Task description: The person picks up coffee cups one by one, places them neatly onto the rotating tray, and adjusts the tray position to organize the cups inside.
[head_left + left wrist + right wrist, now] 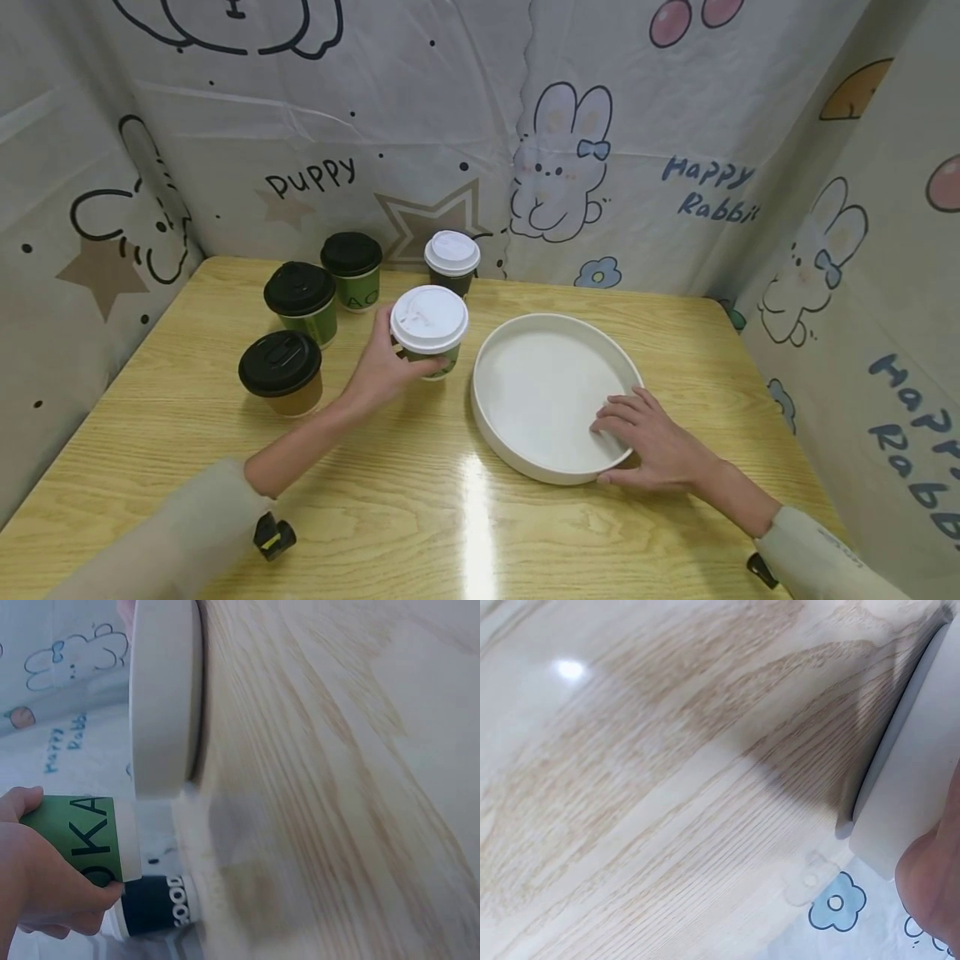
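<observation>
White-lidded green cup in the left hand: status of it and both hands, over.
Left hand gripping green cup, held clear of table. Right hand gripping white tray at rim. Nothing visible between cup and tray.

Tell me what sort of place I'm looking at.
Likely a makeshift tabletop booth: a wood-grain table, cartoon-printed sheeting on three sides, and lidded cups set out near a round tray.

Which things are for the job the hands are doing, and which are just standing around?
Part of the job:
green cup with white lid, gripped by the left hand
round white tray, held at its rim by the right hand

Just standing by, maybe for later:
brown cup
nearer black-lidded green cup
farther black-lidded green cup
dark cup with white lid
</observation>
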The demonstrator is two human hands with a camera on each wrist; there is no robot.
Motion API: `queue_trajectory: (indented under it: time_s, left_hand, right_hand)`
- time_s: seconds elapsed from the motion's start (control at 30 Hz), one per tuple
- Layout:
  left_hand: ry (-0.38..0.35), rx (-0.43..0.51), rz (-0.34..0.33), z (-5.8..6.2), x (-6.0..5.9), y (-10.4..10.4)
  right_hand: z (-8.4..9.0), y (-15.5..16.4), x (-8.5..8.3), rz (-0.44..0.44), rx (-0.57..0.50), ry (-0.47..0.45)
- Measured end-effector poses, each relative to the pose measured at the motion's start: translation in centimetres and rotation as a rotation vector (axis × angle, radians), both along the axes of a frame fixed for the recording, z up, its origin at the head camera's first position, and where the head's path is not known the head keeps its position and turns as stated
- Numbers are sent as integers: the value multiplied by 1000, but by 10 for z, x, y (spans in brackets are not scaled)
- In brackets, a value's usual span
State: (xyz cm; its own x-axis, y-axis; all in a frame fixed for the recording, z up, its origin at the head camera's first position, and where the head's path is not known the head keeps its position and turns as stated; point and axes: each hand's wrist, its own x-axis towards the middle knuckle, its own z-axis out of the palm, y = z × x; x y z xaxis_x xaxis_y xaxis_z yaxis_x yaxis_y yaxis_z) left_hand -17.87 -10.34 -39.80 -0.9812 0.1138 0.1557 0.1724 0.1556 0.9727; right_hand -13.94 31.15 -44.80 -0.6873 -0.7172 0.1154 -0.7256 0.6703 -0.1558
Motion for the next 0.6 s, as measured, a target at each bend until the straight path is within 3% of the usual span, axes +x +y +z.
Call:
queue_trajectory:
  time_s: [0.33, 0.6]
  left_hand:
    - [-36, 9, -71, 15, 11, 25]
    - [-44, 0, -179, 17, 18, 44]
  right_hand:
    - [1, -2, 2, -6, -8, -4]
    - [0, -3, 3, -14, -6, 10]
